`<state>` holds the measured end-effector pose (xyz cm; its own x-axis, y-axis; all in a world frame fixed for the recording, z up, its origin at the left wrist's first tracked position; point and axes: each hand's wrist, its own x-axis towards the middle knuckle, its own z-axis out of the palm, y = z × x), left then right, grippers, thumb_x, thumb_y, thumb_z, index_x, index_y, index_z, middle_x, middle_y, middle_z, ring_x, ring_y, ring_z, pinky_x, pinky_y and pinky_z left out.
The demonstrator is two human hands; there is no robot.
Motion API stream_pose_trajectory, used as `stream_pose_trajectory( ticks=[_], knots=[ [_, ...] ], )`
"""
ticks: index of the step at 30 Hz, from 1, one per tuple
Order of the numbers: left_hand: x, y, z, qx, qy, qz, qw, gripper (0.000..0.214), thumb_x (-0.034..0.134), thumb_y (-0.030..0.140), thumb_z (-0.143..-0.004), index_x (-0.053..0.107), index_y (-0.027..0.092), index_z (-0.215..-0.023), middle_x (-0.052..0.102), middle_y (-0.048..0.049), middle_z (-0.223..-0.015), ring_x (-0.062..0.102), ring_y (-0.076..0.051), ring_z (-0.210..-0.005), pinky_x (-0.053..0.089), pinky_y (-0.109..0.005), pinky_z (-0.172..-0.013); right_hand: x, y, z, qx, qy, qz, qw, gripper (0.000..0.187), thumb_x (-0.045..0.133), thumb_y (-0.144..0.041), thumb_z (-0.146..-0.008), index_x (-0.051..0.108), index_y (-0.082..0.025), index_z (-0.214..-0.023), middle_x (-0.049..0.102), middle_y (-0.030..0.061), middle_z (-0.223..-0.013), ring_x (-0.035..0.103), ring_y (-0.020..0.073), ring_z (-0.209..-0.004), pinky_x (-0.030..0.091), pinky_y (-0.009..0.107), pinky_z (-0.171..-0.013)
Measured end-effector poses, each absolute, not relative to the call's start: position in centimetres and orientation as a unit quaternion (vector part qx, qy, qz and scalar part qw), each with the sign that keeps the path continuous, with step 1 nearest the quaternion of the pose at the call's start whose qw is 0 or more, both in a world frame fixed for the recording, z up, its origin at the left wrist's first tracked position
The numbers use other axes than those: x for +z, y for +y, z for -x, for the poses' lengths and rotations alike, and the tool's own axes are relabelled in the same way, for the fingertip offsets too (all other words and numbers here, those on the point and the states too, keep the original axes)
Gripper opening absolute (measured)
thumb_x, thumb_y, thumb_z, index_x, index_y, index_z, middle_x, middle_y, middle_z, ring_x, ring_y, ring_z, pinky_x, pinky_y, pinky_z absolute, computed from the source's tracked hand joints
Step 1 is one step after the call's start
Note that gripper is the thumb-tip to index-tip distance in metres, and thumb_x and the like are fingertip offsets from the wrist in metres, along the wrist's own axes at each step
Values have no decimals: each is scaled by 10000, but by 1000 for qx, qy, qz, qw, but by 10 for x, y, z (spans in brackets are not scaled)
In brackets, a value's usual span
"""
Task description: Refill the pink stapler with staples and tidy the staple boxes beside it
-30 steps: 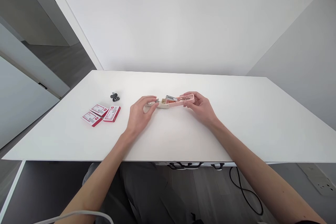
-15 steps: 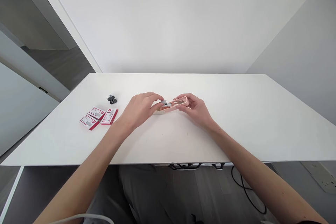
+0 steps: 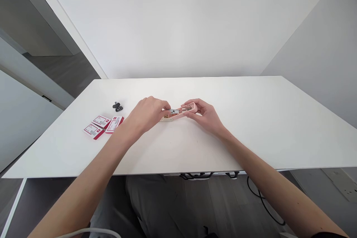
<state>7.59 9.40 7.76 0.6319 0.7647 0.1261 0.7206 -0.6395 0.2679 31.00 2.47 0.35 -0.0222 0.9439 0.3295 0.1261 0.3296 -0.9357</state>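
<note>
A pink stapler (image 3: pixel 182 113) lies opened out on the table, its metal inside facing up and its cream end to the left. My right hand (image 3: pixel 205 116) grips the pink part at the right end, thumb in front and fingers behind. Over the stapler's left part, my left hand (image 3: pixel 149 113) pinches the end of a small silvery-grey piece that looks like a strip of staples (image 3: pixel 174 111). The strip sits at the metal channel; whether it lies fully inside I cannot tell. My left fingers partly cover the cream end.
Several things lie to the left on the white table (image 3: pixel 237 126): red-and-white small boxes (image 3: pixel 93 131) and a black clip-like item (image 3: pixel 117 106). My left forearm partly covers one box. A white wall (image 3: pixel 181 26) rises behind the table. A black cable (image 3: pixel 264 202) hangs below.
My left fingers have lowered slightly and shifted left, and the grey strip now lies lower and flatter on the stapler. My right hand keeps its grip. The view has shifted slightly.
</note>
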Motion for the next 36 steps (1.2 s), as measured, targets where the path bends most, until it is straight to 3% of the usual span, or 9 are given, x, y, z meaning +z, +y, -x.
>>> stream_pose_trajectory(
  ticks=[6, 13, 18, 22, 28, 36],
  knots=[
    [81, 92, -78, 87, 430, -895, 79, 190, 650, 319, -942, 818, 281, -863, 803, -50, -838, 691, -249, -660, 452, -353, -609, 3, 24, -310, 372, -616, 438, 539, 332, 806, -476, -911, 726, -273, -1162, 784, 71, -1245, 749, 263, -1164, 615, 427, -970],
    [96, 82, -90, 5, 458, -887, 60, 231, 616, 338, -975, 834, 264, -958, 795, -79, -907, 717, -260, -791, 484, -355, -742, 2, 25, -310, 374, -609, 437, 546, 306, 825, -431, -904, 739, -272, -1151, 790, 65, -1228, 759, 254, -1133, 624, 415, -953],
    [92, 84, -86, 5, 453, -890, 60, 238, 603, 338, -981, 832, 277, -993, 798, -66, -943, 701, -252, -798, 457, -348, -713, 2, 25, -310, 380, -607, 432, 548, 325, 830, -445, -900, 740, -274, -1161, 789, 71, -1235, 753, 267, -1162, 623, 431, -962],
    [86, 85, -78, 29, 429, -902, 48, 242, 594, 362, -992, 821, 280, -1010, 802, -49, -990, 698, -256, -856, 436, -343, -702, 2, 27, -310, 400, -592, 414, 564, 361, 838, -462, -892, 722, -263, -1170, 787, 77, -1222, 762, 264, -1132, 618, 443, -970],
    [74, 80, -74, 90, 406, -902, 113, 236, 604, 416, -1000, 804, 293, -1026, 813, 1, -1041, 718, -247, -927, 467, -348, -753, 5, 28, -311, 430, -545, 392, 603, 406, 855, -464, -887, 677, -253, -1184, 801, 84, -1155, 747, 282, -1169, 627, 454, -938],
    [43, 75, -76, 179, 368, -905, 121, 232, 633, 446, -998, 777, 268, -1029, 784, -32, -1142, 699, -266, -1037, 503, -386, -815, 7, 26, -312, 402, -566, 394, 602, 403, 810, -531, -919, 691, -304, -1230, 780, 53, -1139, 714, 280, -1229, 599, 516, -1052]
  ],
)
